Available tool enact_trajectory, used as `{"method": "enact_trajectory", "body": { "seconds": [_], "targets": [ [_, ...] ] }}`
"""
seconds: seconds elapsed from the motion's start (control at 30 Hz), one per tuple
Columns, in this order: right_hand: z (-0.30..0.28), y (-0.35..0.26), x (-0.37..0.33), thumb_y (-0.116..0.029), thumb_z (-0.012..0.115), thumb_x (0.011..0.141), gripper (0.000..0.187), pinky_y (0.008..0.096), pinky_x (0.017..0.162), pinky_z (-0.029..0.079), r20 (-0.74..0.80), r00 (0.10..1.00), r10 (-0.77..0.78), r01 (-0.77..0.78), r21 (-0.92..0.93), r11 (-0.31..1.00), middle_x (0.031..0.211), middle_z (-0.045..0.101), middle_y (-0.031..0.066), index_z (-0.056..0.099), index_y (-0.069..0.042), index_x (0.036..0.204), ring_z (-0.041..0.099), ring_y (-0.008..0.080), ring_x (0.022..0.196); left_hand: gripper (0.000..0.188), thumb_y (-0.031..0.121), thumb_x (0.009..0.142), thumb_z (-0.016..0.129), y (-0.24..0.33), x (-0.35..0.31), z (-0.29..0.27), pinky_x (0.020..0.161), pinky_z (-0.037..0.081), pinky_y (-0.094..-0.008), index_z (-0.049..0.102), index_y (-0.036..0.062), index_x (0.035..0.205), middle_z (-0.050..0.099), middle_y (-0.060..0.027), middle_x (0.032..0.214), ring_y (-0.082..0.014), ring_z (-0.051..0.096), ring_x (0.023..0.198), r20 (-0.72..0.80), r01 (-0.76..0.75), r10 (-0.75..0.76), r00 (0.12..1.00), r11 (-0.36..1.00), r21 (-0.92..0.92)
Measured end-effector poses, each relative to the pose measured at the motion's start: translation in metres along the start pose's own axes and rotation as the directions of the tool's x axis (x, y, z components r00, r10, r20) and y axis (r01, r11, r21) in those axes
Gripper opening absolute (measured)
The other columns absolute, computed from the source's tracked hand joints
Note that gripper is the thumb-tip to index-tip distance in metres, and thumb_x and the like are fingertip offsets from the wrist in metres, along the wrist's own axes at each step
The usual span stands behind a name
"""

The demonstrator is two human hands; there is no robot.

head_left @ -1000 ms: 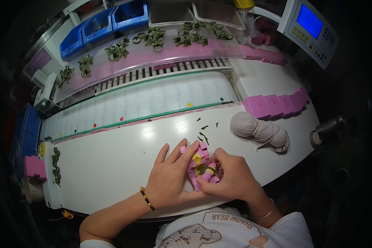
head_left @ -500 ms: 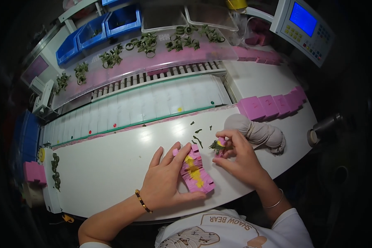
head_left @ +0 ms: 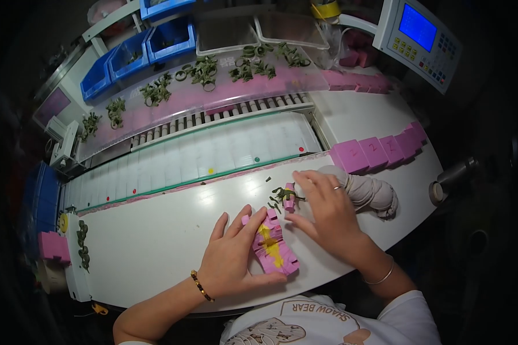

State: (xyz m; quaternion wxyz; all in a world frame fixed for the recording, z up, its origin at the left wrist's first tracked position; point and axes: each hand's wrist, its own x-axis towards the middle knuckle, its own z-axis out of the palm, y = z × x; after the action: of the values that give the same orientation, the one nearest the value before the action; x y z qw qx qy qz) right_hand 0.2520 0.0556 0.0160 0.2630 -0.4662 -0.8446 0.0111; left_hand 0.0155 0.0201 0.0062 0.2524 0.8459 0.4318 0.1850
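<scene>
A pink foam block (head_left: 272,259) with a yellow strip down its middle lies on the white table. My left hand (head_left: 229,253) rests along its left side, index finger at the far end and thumb at the near end, gripping it. Just beyond the block is a small pink foam piece (head_left: 289,201) with a yellow band and dark green strips. My right hand (head_left: 332,214) hovers beside that piece, fingers apart, holding nothing. Short green scraps (head_left: 273,204) lie around the small piece.
A grey cloth bundle (head_left: 371,192) lies behind my right hand, with pink blocks (head_left: 351,158) in a row beyond it. Across the back runs a white segmented conveyor (head_left: 195,161). Green curled pieces (head_left: 204,72) sit on a clear sheet below blue bins (head_left: 172,41).
My right hand has moved away from me and let go of the small pink piece, which now stands among the green scraps. The conveyor's coloured dots have shifted. My left hand stays on the block.
</scene>
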Motion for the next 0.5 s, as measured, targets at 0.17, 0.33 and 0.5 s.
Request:
{"method": "enact_trajectory", "body": {
  "seconds": [0.17,0.33,0.5],
  "targets": [
    [-0.039,0.028,-0.011,-0.016,0.083,0.072,0.068,0.0437,0.096,0.044,-0.060,0.992,0.112,-0.114,-0.026,0.993,0.124,0.054,0.0156,0.054,-0.001,0.132,0.053,0.0349,0.111,0.115,0.070,0.070,0.075,0.002,0.001,-0.003,0.117,0.019,-0.0557,0.031,-0.0002,0.150,0.050,-0.0322,0.137,-0.0431,0.040,0.139,0.016,0.014,-0.014,1.000,1.000,0.008],
    [-0.047,0.045,-0.027,-0.003,0.076,0.073,0.068,0.0463,0.098,0.042,0.129,0.979,0.159,-0.148,-0.092,0.985,0.121,0.055,0.0137,0.054,-0.008,0.137,0.054,0.0337,0.111,0.120,0.067,0.064,0.081,0.002,0.002,-0.004,0.118,0.022,-0.0532,0.032,0.0000,0.149,0.048,-0.0287,0.141,-0.0427,0.040,0.139,0.047,0.036,-0.037,0.998,0.999,0.013],
    [-0.044,0.054,-0.028,0.006,0.069,0.070,0.071,0.0458,0.098,0.042,0.147,0.982,0.119,-0.098,-0.146,0.984,0.119,0.055,0.0124,0.054,-0.011,0.138,0.054,0.0326,0.110,0.120,0.068,0.064,0.081,0.001,0.001,-0.004,0.118,0.022,-0.0535,0.031,0.0003,0.149,0.048,-0.0286,0.141,-0.0424,0.039,0.140,0.046,0.029,-0.030,0.998,0.999,0.012]
  ]
}}
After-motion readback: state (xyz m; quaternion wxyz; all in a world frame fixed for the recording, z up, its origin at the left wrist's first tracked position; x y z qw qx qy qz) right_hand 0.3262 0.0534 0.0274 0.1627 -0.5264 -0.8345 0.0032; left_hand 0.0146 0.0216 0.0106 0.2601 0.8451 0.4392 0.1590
